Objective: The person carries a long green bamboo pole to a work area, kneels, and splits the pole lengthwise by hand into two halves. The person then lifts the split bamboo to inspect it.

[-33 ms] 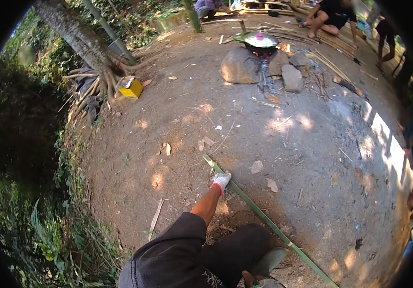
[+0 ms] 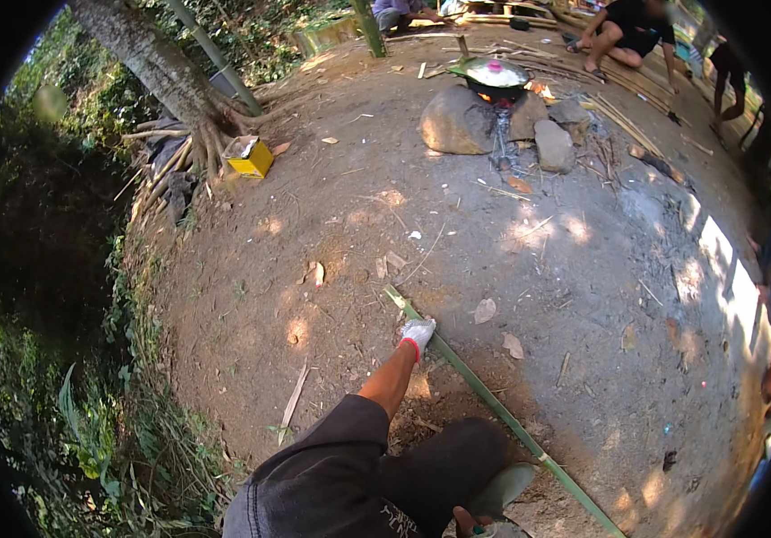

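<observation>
- Ground: I view bare brown and grey earth [image 2: 331,260], dappled with sunlight, across most of the head view.
- Tree: the trunk [image 2: 148,67] leans at upper left, roots spread at its base.
- Person: at upper right, I observe a person in black [image 2: 632,27] crouching beside long poles.
- Workpiece: the split green bamboo strip [image 2: 490,401] slants from centre to the lower edge, right of the dark-clad knee.
- Hearth: a rounded boulder [image 2: 453,125] stands beside the fire; a lidded wok [image 2: 502,87] sits above the flames.
- Box: the yellow box [image 2: 252,161] is beside the roots.
- Left hand [image 2: 418,332]: white-gloved, fingers closed on the strip near its upper end.
- Right hand [image 2: 464,520]: mostly cut off; I cannot tell its finger state.
</observation>
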Tool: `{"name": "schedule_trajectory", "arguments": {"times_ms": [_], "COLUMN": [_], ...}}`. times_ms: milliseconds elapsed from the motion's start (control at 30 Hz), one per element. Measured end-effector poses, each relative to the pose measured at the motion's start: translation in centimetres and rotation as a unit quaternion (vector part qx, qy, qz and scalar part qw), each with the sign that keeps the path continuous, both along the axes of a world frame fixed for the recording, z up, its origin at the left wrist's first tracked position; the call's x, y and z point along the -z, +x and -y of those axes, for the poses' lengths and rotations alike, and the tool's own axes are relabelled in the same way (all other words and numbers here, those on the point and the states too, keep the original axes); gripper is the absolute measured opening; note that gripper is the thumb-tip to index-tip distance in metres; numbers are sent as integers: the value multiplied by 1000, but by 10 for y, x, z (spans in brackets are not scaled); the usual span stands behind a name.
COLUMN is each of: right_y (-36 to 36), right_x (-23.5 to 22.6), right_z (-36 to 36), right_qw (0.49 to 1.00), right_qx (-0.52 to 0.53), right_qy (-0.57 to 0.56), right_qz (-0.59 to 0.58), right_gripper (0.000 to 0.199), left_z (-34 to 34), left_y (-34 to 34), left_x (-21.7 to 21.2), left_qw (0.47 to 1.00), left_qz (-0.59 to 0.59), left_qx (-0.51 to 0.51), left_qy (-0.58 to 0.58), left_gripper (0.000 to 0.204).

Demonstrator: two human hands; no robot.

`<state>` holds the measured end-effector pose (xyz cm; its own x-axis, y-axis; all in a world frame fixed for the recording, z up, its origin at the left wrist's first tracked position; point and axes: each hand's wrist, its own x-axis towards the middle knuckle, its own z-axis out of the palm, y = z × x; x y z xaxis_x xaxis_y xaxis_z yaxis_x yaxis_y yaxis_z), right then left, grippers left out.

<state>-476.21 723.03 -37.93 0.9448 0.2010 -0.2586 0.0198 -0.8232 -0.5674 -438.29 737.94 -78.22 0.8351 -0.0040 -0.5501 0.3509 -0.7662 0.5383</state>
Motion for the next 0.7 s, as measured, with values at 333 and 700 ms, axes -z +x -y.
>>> {"name": "schedule_trajectory", "arguments": {"times_ms": [333,700], "right_y": [-15,-13], "right_x": [15,12], "right_z": [22,27], "right_qw": [997,995], "right_qx": [45,46], "right_qy": [65,87], "right_qz": [10,12], "right_gripper": [52,52], "left_z": [48,23], "left_y": [-11,-16], "left_x": [43,-12], "left_qw": [995,995], "left_qz": [-30,36], "left_qx": [-81,-96], "left_qy": [-52,11], "left_gripper": [52,43]}}
